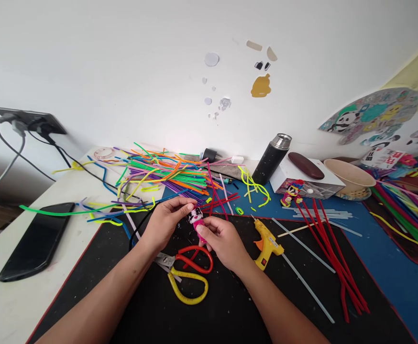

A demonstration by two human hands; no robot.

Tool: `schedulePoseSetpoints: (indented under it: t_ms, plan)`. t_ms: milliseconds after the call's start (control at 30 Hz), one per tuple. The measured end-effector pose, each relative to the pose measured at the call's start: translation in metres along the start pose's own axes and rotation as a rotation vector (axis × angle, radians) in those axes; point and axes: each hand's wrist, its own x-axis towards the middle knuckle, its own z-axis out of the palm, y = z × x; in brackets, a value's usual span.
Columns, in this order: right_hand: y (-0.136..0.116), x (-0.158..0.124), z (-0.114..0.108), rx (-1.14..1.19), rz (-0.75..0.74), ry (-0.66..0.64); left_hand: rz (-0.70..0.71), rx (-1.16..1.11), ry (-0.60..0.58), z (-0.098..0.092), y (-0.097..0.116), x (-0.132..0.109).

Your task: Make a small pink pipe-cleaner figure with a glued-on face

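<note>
Between my two hands is a small pipe-cleaner doll with a black-and-white head and a pink body. My left hand pinches its head from the left, thumb and fingertips together. Lower down, my right hand grips the pink body; part of the body is hidden behind the fingers. Just below the hands, scissors with one red and one yellow handle lie on the black mat. A yellow hot glue gun rests to the right of my right hand.
A heap of coloured pipe cleaners lies behind the hands. Red pipe cleaners and glue sticks lie at right. A black thermos, white box and second doll stand behind. A phone is at left.
</note>
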Motion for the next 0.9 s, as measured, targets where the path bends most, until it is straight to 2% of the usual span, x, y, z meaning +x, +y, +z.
schedulePoseSetpoints:
  t_ms: [567, 767, 900]
  plan:
    - [0.000, -0.002, 0.001, -0.005, -0.008, 0.007, -0.026, -0.068, 0.020, 0.002, 0.008, -0.003]
    - [-0.001, 0.000, -0.003, 0.049, -0.055, 0.057, -0.008, -0.195, 0.098, 0.004, 0.012, -0.005]
    - [-0.002, 0.001, -0.005, 0.084, -0.076, 0.092, -0.061, -0.282, 0.025, 0.006, 0.014, -0.006]
